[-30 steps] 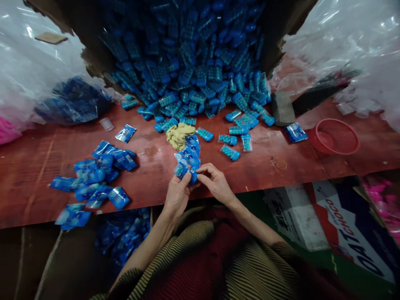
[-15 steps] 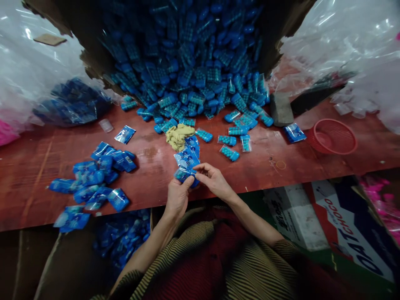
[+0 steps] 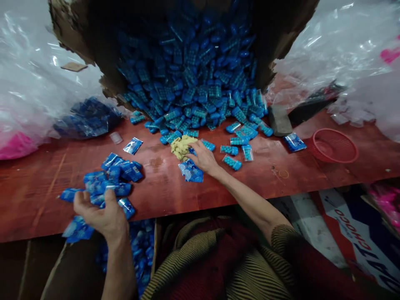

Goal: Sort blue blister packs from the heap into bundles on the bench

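Observation:
On the left, my left hand (image 3: 101, 212) is over the near side of a pile of filled blue packets (image 3: 93, 179), its thumb and fingers apart. At the middle of the red table, my right hand (image 3: 203, 157) reaches over a crumpled yellow cloth (image 3: 181, 147), fingers apart and nothing visibly held; I cannot tell whether it touches the cloth. Just below that hand lie flat blue sachets (image 3: 191, 171), partly covered by it. Small clear tubes with blue caps and blue beads (image 3: 231, 162) lie loose to its right.
A torn cardboard box (image 3: 75, 29) spills a heap of blue-capped tubes (image 3: 193, 83) at the back. To the right stand a grey block (image 3: 279, 121), a blue packet (image 3: 294, 142) and a red basket (image 3: 334, 160). Clear plastic bags (image 3: 25, 75) flank both sides. Below the table sit more blue packets (image 3: 142, 250).
My left hand has moved left from the middle to the packet pile and opened. My right hand has let go of the blue packet and moved forward to the yellow cloth. The view has shifted slightly.

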Demonstrator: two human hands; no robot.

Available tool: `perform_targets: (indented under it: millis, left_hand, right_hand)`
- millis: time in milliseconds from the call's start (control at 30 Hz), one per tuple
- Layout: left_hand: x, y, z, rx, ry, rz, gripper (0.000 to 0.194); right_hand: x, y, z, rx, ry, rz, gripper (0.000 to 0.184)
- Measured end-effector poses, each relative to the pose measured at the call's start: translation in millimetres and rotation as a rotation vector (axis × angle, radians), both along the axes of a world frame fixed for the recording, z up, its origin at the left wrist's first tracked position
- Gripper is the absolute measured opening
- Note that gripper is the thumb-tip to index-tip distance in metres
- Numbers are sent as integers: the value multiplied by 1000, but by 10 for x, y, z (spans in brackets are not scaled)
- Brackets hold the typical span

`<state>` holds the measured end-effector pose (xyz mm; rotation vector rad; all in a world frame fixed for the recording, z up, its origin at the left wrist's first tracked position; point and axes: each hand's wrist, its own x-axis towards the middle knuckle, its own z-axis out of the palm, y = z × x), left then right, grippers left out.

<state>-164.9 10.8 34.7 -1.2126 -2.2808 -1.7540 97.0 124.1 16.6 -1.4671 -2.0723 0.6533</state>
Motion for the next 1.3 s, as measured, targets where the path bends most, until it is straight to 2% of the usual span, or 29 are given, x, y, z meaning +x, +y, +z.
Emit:
perform_targets:
  millis: [33,67,167,233,333,467,567,633,733,833,933,1000,1100,1167,1233,1300]
  left_hand:
    - [35,-1,-7,12,-11,-3,55]
    - [116,3,-25,-20,-57,-62,48]
    - [514,55,-127,-195,-200,-309,37]
    - [780,114,-208,-252,-173,-470,34]
    - [1031,195,-313,-276,-60,-590,29]
    - [1122,208,-440,-352,65,-641,36]
    - [1153,188,-531,-471,206,-637,47]
    - [1193,192,-588,-575,307,-673,52]
    - [1257,195,-659,-679,430,-726,53]
    - [1260,145,-680,-649,421,-724,56]
    - [1180,136,-601,-530,335,-672,60]
    - [1111,256,-500,-433,341,-624,62]
    - [1053,683,-367,-357,437,-601,64]
    - [1073,1049,-347,-386,522,-676,64]
    - [1132,1374,-392,-460,625,-795,61]
    - [1199,1590,-469,-529,677,-870,56]
  right_hand:
    - [-68,99,-21,1,-78,15,36]
    - [-139,190,-51,-4,-147,23,39]
    - [-321,412,-157,-25,-268,42,29]
    - [-368,510,-208,-25,-268,86,20]
    - [-276,525,-221,-23,-199,159,19]
    - [39,199,-182,24,-100,179,31]
    - [209,-191,-203,23,-247,199,38]
    - [237,-408,-252,10,-353,177,35]
    - [199,-588,-332,-9,-393,105,30]
    - [158,-636,-361,-14,-378,60,32]
    - [147,-649,-341,-8,-395,75,34]
    - [140,-665,-323,11,-418,89,37]
    - [118,-693,-312,42,-441,77,41]
    - [102,-701,-316,52,-450,61,41]
    - [90,-698,-327,58,-454,50,38]
    - [85,-690,-344,62,-447,42,37]
